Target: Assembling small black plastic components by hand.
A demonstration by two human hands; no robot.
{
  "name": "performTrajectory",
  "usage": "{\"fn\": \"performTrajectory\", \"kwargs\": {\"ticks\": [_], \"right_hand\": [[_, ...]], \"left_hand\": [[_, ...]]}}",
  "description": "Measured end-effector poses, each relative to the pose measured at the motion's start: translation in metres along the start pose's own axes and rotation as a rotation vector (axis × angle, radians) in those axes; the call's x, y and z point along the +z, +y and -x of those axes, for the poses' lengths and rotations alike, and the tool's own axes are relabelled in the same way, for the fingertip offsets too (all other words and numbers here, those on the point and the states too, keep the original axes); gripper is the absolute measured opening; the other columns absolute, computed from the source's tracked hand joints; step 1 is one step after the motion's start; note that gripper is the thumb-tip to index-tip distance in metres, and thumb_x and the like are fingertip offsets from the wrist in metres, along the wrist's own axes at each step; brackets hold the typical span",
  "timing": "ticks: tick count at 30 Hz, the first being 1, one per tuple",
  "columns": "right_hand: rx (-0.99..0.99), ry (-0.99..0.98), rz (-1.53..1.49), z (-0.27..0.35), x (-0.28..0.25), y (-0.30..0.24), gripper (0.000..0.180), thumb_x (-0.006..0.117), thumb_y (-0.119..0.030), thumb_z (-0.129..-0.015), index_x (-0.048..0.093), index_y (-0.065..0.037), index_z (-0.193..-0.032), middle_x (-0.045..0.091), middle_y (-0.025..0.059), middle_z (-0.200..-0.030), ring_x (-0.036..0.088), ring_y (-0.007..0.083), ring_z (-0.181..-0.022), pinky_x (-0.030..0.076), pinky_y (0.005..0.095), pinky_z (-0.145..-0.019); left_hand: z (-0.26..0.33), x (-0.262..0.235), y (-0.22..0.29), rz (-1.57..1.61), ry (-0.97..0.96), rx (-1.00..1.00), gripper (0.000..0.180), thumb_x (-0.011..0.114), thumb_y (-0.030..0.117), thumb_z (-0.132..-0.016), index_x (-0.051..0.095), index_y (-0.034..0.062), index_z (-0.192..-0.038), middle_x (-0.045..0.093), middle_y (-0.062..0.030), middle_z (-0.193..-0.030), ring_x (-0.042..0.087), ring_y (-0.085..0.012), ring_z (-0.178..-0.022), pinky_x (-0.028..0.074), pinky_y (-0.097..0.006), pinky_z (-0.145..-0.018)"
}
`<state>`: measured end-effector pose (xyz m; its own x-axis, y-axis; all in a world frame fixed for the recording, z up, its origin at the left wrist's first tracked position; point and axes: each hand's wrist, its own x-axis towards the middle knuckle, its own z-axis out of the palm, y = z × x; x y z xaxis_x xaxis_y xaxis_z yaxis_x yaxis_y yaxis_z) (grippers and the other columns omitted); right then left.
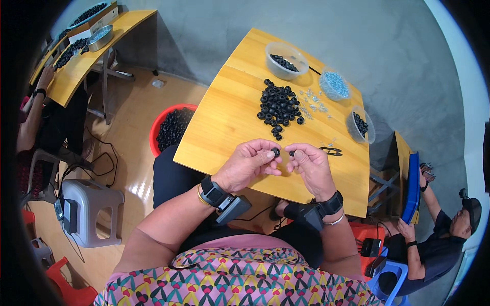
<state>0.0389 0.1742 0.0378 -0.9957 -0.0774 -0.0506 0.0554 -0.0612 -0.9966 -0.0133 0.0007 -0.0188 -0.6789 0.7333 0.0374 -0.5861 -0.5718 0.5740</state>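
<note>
- Black round piece (275,152) up front, pinched between thumb and fingertips: that's the left hand (242,166), wrist strapped.
- Across a narrow gap, the right hand (312,168) has a smaller black piece (292,153) in a tight pinch; the two pieces sit apart.
- Both hands are over the near part of the yellow worktop (219,117).
- Just beyond them, a loose pile of black pieces (278,104), with small clear bits (320,106) scattered along its right side.
- Back row: a clear bowl (286,76) holding black pieces, then a clear tub (322,84) of pale blue bits to its right.
- Nearer the right edge, another see-through tub (371,135) with black pieces inside.
- Dark snips (332,151) lie just beyond the right hand, on its right.
- Down left on the floor, a red bucket (154,133) of black pieces beside the worktop.
- Far right, a person (443,255) grips a blue tray (411,186).
</note>
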Motion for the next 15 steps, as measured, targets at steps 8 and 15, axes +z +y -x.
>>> {"fn": "performTrajectory", "kwargs": {"ticks": [8,15], "right_hand": [[0.003,0.036,0.029,0.0011,0.0076,0.0032,0.017,0.048,-0.005,-0.087,0.056,0.003,-0.100,0.056,0.0036,-0.079,0.054,0.0100,-0.067,0.045,0.0214,-0.063],[-0.055,0.035,0.049,-0.0019,0.0080,0.0033,0.008,0.051,-0.002,-0.084,0.049,0.001,-0.091,0.055,0.0043,-0.075,0.055,0.0106,-0.065,0.045,0.0214,-0.061]], "left_hand": [[0.0013,0.0016,-0.0004,-0.034,-0.002,0.012,0.021,0.051,0.008,-0.086,0.052,0.0012,-0.106,0.060,-0.0088,-0.089,0.061,-0.0134,-0.074,0.052,-0.027,-0.071],[0.0025,0.0046,0.0026,-0.030,0.019,-0.013,0.021,0.051,0.008,-0.086,0.053,0.0007,-0.106,0.060,-0.0091,-0.090,0.061,-0.0135,-0.073,0.051,-0.026,-0.072]]}}
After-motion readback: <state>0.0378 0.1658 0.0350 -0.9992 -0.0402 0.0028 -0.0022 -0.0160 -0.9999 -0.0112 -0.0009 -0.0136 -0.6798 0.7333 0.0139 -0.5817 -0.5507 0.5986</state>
